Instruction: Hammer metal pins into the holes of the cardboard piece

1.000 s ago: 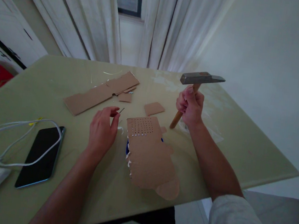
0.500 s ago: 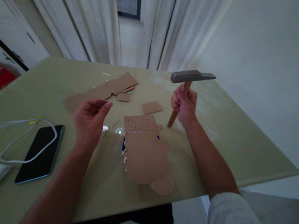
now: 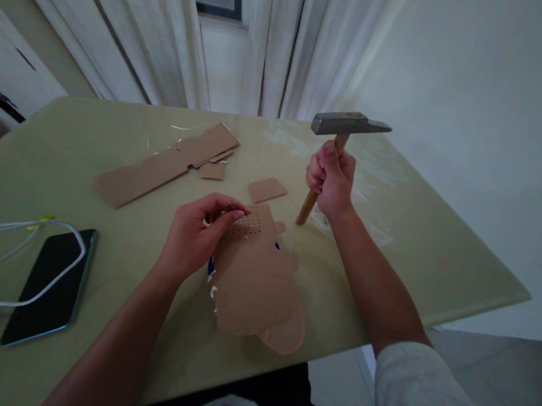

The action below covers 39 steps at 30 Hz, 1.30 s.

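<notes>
My right hand (image 3: 332,178) is closed around the wooden handle of a hammer (image 3: 310,206), holding it upright over the table's right half. Its grey steel head is at the top, with the flat wedge end pointing right. My left hand (image 3: 200,231) pinches thumb and fingers together at a cardboard piece (image 3: 255,285); whatever small thing they hold is mostly hidden. That cardboard has rows of small holes near its far end, partly covered by my fingers. White bits line its left edge, and something blue (image 3: 211,265) shows from beneath.
Cardboard strips (image 3: 168,166) and a smaller cardboard offcut (image 3: 267,190) lie farther back on the table (image 3: 390,267). At left are a phone (image 3: 52,283) and a looped white cable (image 3: 61,284). Clear plastic (image 3: 369,229) lies behind my right forearm. Curtains (image 3: 144,28) hang beyond the table.
My left hand has moved right and onto the holed end of the cardboard, still pinched. My right hand keeps the hammer raised in nearly the same place. The view has shifted slightly.
</notes>
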Each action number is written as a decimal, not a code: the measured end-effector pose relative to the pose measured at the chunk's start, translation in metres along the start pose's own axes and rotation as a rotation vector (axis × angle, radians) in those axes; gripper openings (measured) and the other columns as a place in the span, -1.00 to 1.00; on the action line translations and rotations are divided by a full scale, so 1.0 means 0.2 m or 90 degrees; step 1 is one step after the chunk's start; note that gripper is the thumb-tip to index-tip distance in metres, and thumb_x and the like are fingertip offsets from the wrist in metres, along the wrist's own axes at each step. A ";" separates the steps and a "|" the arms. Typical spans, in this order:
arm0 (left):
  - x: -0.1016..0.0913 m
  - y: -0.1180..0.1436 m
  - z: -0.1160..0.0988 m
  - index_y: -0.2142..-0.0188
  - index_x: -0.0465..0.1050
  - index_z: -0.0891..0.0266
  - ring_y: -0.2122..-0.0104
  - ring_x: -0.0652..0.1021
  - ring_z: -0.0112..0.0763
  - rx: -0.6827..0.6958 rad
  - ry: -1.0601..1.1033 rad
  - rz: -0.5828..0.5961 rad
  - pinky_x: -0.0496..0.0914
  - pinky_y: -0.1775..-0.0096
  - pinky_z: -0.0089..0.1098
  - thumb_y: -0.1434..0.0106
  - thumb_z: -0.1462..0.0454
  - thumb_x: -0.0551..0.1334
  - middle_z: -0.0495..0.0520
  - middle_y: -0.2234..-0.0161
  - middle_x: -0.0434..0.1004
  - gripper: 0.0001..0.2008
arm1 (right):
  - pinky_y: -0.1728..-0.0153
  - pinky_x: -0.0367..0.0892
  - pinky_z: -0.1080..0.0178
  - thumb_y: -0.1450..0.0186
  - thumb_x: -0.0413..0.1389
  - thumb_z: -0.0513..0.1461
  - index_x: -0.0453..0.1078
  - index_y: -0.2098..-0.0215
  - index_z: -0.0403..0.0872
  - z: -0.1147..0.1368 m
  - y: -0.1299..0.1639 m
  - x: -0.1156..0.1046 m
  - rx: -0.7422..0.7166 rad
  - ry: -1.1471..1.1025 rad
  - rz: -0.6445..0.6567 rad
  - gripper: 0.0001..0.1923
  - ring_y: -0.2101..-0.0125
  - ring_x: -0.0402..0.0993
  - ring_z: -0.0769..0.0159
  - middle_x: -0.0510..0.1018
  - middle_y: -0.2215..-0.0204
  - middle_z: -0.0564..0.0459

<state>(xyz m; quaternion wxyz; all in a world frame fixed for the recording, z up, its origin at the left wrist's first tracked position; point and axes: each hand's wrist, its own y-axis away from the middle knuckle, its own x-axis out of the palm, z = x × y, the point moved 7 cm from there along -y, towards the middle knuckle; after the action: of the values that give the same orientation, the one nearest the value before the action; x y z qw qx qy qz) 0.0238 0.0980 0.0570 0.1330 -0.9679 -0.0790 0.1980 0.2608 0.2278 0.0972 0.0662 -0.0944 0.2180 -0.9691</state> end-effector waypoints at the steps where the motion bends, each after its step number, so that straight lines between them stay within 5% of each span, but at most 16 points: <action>1: 0.00 0.01 0.02 0.21 0.78 0.07 0.41 0.53 -0.34 -0.001 -0.003 0.005 0.41 0.31 -0.31 -0.36 0.13 0.40 0.02 0.29 0.78 -0.84 | 0.71 -0.19 0.28 -0.20 0.34 0.45 0.05 0.51 0.08 0.00 0.00 0.00 0.003 0.004 -0.004 -0.19 0.70 -0.16 0.51 0.00 0.67 0.32; 12: 0.04 0.06 -0.02 0.05 0.77 0.05 0.29 0.64 -0.25 0.061 -0.098 0.048 0.48 0.17 -0.23 -0.42 0.13 0.41 0.06 0.21 0.79 -0.81 | 0.72 -0.19 0.26 -0.15 0.31 0.51 0.06 0.49 0.09 -0.03 -0.03 0.00 0.022 0.021 0.001 -0.16 0.71 -0.16 0.49 0.00 0.67 0.32; 39: 0.04 0.06 0.03 0.17 0.80 0.02 0.34 0.62 -0.28 0.063 -0.085 0.089 0.40 0.27 -0.25 -0.38 0.12 0.48 0.02 0.26 0.80 -0.89 | 0.74 -0.22 0.29 -0.14 0.40 0.45 0.08 0.48 0.07 -0.04 -0.04 0.00 0.014 -0.022 0.011 -0.17 0.71 -0.15 0.52 0.00 0.66 0.34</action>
<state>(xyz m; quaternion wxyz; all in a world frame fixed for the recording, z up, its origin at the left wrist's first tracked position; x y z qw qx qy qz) 0.0309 0.0895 0.0458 0.1609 -0.9480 -0.0101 0.2745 0.2588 0.2384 0.0939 0.0790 -0.1084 0.2069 -0.9691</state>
